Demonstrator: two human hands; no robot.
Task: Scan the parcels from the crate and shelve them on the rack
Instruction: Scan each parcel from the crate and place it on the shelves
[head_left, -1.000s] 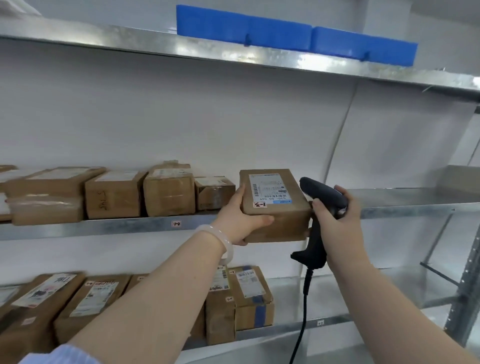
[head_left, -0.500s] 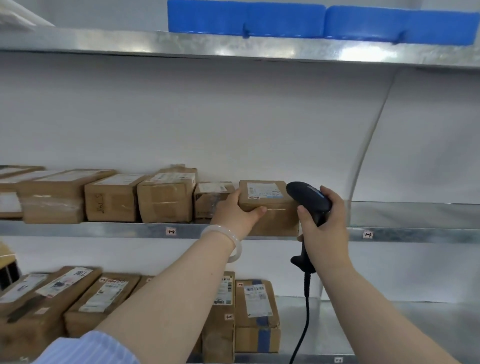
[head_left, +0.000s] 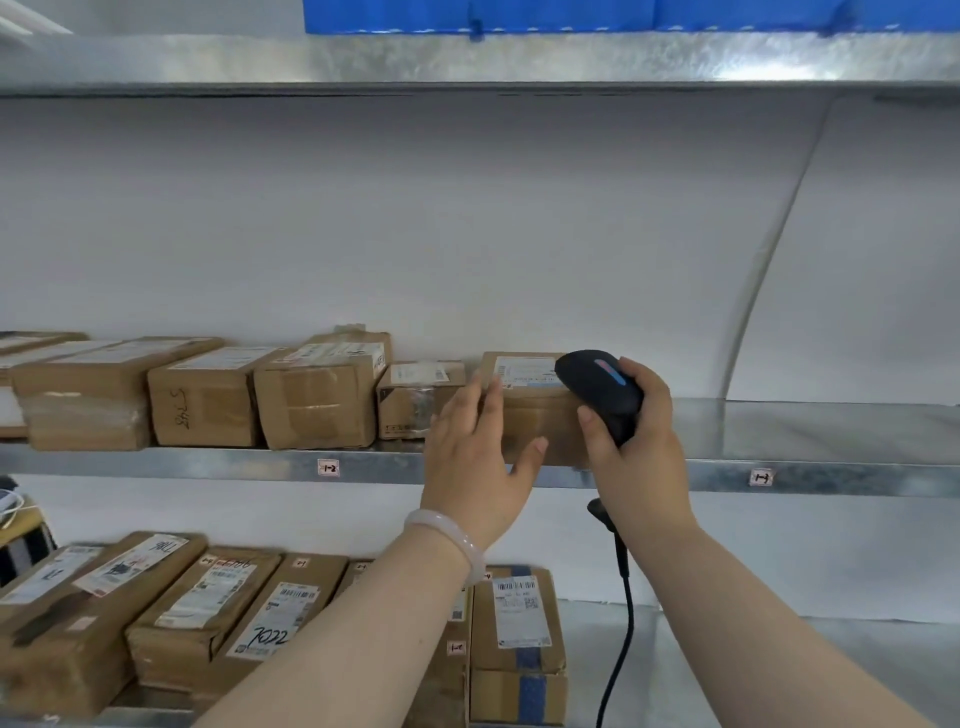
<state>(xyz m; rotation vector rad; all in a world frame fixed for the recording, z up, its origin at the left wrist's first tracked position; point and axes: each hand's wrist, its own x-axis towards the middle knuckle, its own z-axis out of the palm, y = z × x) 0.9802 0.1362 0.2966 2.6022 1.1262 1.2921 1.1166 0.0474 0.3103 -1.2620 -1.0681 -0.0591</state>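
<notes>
A brown cardboard parcel (head_left: 540, 415) with a white label on top rests on the middle rack shelf (head_left: 810, 475), at the right end of a row of boxes. My left hand (head_left: 478, 457) is just in front of its left side, fingers spread, holding nothing; whether the fingertips still touch the box I cannot tell. My right hand (head_left: 631, 441) grips a black corded barcode scanner (head_left: 602, 389) right in front of the parcel's right end, hiding that corner.
Several brown parcels (head_left: 311, 395) line the middle shelf to the left. More labelled parcels (head_left: 218, 608) fill the lower shelf. Blue bins (head_left: 623, 15) sit on the top shelf. The middle shelf right of the scanner holds nothing. The scanner cable (head_left: 618, 649) hangs down.
The parcel went from held in the air onto the middle shelf. My left hand has let go of it and opened. The right hand with the scanner moved in closer to the box.
</notes>
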